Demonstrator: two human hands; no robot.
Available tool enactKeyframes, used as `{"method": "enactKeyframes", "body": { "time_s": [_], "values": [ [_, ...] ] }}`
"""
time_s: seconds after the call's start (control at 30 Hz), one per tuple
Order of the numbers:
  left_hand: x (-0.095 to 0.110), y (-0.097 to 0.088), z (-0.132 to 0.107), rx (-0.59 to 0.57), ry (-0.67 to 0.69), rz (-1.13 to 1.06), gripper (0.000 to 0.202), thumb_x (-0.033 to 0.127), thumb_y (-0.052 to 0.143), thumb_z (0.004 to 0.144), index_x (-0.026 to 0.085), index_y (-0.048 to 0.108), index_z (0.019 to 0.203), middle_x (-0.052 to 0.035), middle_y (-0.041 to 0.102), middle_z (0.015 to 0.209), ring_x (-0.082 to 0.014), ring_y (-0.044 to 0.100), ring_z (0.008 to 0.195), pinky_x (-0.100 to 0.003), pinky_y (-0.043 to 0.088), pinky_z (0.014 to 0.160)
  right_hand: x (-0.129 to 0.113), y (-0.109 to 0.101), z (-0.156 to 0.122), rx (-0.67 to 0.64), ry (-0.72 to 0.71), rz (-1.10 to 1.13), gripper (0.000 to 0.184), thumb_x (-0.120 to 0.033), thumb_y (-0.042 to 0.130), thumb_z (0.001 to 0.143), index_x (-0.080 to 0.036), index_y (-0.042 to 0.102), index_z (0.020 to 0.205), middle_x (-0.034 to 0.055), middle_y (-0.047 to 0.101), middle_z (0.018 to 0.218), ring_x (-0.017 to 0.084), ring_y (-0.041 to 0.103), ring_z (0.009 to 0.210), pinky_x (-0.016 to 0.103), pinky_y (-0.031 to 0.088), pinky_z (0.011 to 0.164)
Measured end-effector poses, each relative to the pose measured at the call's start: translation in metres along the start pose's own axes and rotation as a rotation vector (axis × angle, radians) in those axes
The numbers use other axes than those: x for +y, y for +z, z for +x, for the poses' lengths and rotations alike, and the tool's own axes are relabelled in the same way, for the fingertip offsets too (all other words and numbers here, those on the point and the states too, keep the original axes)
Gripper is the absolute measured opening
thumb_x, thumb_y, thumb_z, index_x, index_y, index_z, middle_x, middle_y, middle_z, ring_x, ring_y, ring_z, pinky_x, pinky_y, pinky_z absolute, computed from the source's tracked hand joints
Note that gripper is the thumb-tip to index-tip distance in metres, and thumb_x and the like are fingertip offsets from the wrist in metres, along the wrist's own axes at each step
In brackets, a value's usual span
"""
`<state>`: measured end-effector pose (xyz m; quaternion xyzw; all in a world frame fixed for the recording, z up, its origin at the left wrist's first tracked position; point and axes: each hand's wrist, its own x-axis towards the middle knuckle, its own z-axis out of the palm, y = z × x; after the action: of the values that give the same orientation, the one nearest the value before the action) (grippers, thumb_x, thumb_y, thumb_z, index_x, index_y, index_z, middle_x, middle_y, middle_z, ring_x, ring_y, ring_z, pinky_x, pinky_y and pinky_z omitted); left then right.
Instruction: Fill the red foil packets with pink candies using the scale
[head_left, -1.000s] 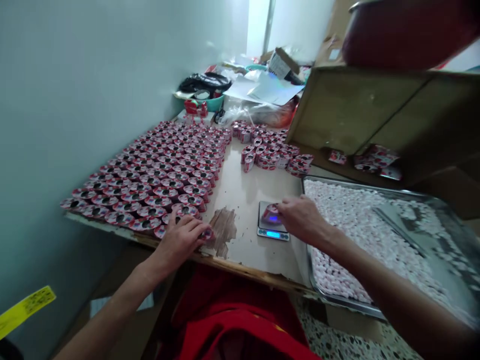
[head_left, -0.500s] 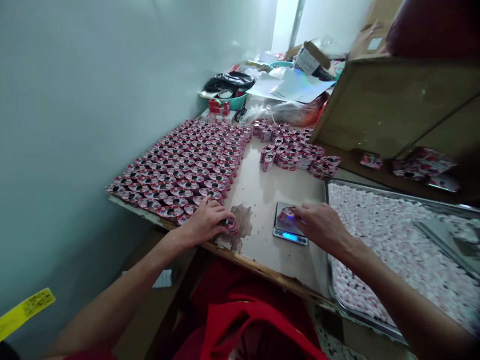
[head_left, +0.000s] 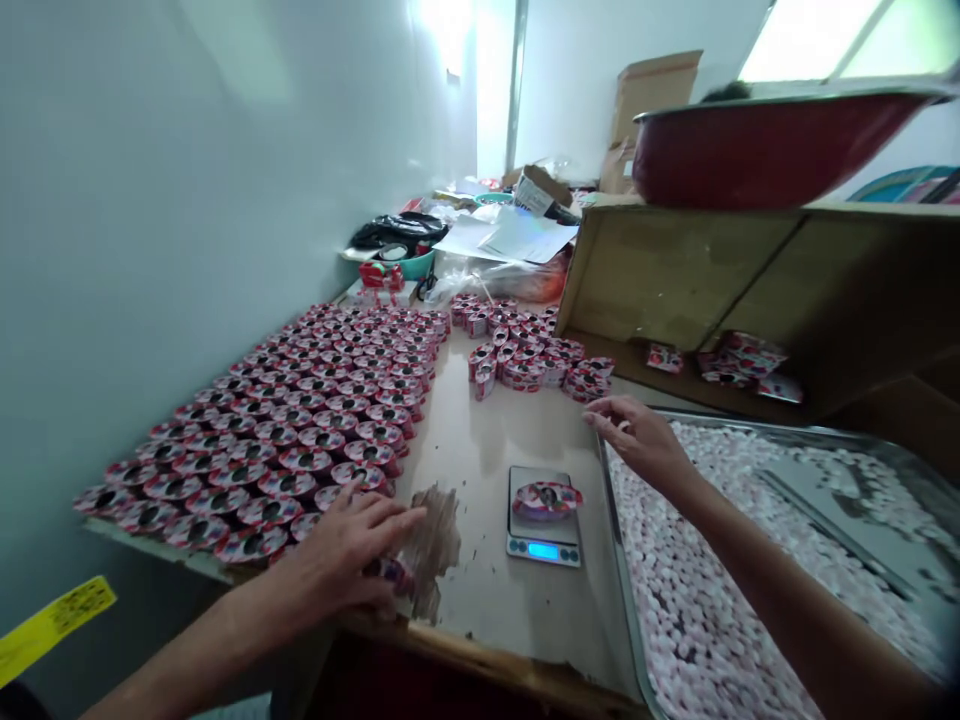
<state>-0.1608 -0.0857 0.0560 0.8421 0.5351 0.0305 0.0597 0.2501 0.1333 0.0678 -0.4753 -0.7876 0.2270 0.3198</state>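
Note:
My left hand (head_left: 352, 545) is low over the table's near edge, fingers stretched forward, with an open-topped red-and-white printed packet (head_left: 394, 573) between thumb and fingers; the hand partly hides it. To its left stand many rows of similar packets (head_left: 307, 430), their tops showing dark openings. A small digital scale (head_left: 544, 548) with a lit blue display lies in the middle, and one packet (head_left: 547, 498) rests on its plate. My right hand (head_left: 637, 440) hovers over the tray's far left corner, fingers loosely bent and apart, nothing visible in it.
A metal tray (head_left: 622, 570) of small pale pink-white pieces, with a flat scoop-like plate (head_left: 840, 520) on them, fills the right. Behind stand more packets (head_left: 525, 360), a cardboard box (head_left: 675, 270) on its side and a red basin (head_left: 772, 150). Papers (head_left: 517, 235) lie farther back.
My right hand has let go of the packet on the scale and moved up and away to the right. My left hand stays by its packet. The view has tilted up and turned right.

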Motion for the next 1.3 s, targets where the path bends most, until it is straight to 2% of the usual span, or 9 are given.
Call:
{"method": "enactKeyframes", "body": {
  "time_s": [0.13, 0.23, 0.37, 0.5, 0.67, 0.8, 0.87, 1.0, 1.3],
  "values": [
    [-0.053, -0.053, 0.122, 0.113, 0.016, -0.060, 0.061, 0.032, 0.080, 0.087, 0.027, 0.062, 0.145, -0.0101, 0.072, 0.132, -0.0288, 0.065, 0.126, -0.042, 0.049, 0.112, -0.001, 0.016, 0.066, 0.037, -0.031, 0.040, 0.038, -0.054, 0.054, 0.101, -0.021, 0.075, 0.099, 0.0077, 0.076, 0.091, 0.024, 0.068, 0.080, 0.035, 0.049, 0.074],
    [-0.110, -0.080, 0.251, 0.207, -0.276, -0.062, 0.039, 0.021, 0.068, 0.091, 0.024, 0.070, 0.131, -0.0084, 0.070, 0.135, -0.0261, 0.063, 0.131, -0.037, 0.047, 0.116, -0.008, 0.038, 0.136, -0.010, -0.069, -0.050, 0.035, -0.043, 0.047, 0.105, -0.020, 0.074, 0.104, 0.0076, 0.078, 0.092, 0.023, 0.070, 0.082, 0.032, 0.049, 0.077],
    [-0.186, -0.083, 0.395, 0.241, -0.476, -0.071, 0.045, 0.012, 0.061, 0.091, 0.018, 0.065, 0.136, -0.0125, 0.072, 0.130, -0.0267, 0.066, 0.126, -0.034, 0.051, 0.110, -0.007, 0.073, 0.247, -0.092, -0.052, -0.253, 0.032, -0.029, 0.048, 0.105, -0.019, 0.075, 0.117, 0.0103, 0.079, 0.117, 0.024, 0.071, 0.107, 0.030, 0.049, 0.090],
    [-0.241, -0.062, 0.473, 0.193, -0.610, -0.098, 0.037, 0.027, 0.068, 0.099, 0.020, 0.065, 0.135, -0.0123, 0.071, 0.130, -0.0270, 0.067, 0.123, -0.040, 0.056, 0.105, 0.013, 0.109, 0.348, -0.106, 0.030, -0.321, 0.036, -0.028, 0.045, 0.105, -0.019, 0.076, 0.120, 0.0113, 0.078, 0.125, 0.025, 0.070, 0.115, 0.029, 0.049, 0.093],
    [-0.261, -0.023, 0.515, 0.183, -0.693, -0.103, 0.044, 0.049, 0.061, 0.103, 0.018, 0.068, 0.133, -0.0177, 0.063, 0.143, -0.0346, 0.063, 0.130, -0.049, 0.054, 0.108, 0.038, 0.154, 0.415, -0.174, 0.109, -0.395, 0.040, -0.036, 0.045, 0.105, -0.021, 0.076, 0.123, 0.0125, 0.075, 0.133, 0.029, 0.068, 0.122, 0.033, 0.049, 0.098],
    [-0.253, 0.000, 0.528, 0.319, -0.708, -0.031, 0.056, 0.045, 0.046, 0.105, 0.021, 0.052, 0.155, -0.0164, 0.028, 0.175, -0.0428, 0.023, 0.161, -0.058, 0.024, 0.129, 0.048, 0.184, 0.425, -0.240, 0.121, -0.444, 0.054, -0.063, 0.045, 0.103, -0.024, 0.074, 0.127, 0.0153, 0.070, 0.138, 0.036, 0.063, 0.128, 0.046, 0.047, 0.105],
    [-0.250, 0.003, 0.530, 0.346, -0.644, 0.014, 0.058, 0.040, 0.046, 0.103, 0.018, 0.050, 0.157, -0.0145, 0.024, 0.177, -0.0418, 0.013, 0.163, -0.060, 0.013, 0.131, 0.050, 0.193, 0.423, -0.221, 0.120, -0.472, 0.066, -0.074, 0.042, 0.101, -0.023, 0.071, 0.132, 0.0184, 0.064, 0.144, 0.040, 0.057, 0.133, 0.055, 0.043, 0.110],
    [-0.248, 0.000, 0.534, 0.294, -0.599, 0.024, 0.054, 0.038, 0.045, 0.102, 0.008, 0.060, 0.145, -0.0237, 0.047, 0.161, -0.0430, 0.032, 0.153, -0.059, 0.022, 0.127, 0.052, 0.199, 0.417, -0.126, 0.047, -0.543, 0.071, -0.079, 0.044, 0.098, -0.022, 0.070, 0.132, 0.0198, 0.059, 0.148, 0.042, 0.049, 0.139, 0.058, 0.039, 0.112],
    [-0.257, 0.001, 0.539, 0.234, -0.680, -0.076, 0.059, 0.045, 0.044, 0.102, 0.007, 0.057, 0.145, -0.0292, 0.061, 0.146, -0.0431, 0.055, 0.139, -0.054, 0.042, 0.115, 0.057, 0.193, 0.431, -0.342, 0.002, -0.503, 0.055, -0.063, 0.040, 0.101, -0.032, 0.077, 0.129, 0.0093, 0.069, 0.143, 0.038, 0.059, 0.132, 0.055, 0.046, 0.109]
  ]
}}
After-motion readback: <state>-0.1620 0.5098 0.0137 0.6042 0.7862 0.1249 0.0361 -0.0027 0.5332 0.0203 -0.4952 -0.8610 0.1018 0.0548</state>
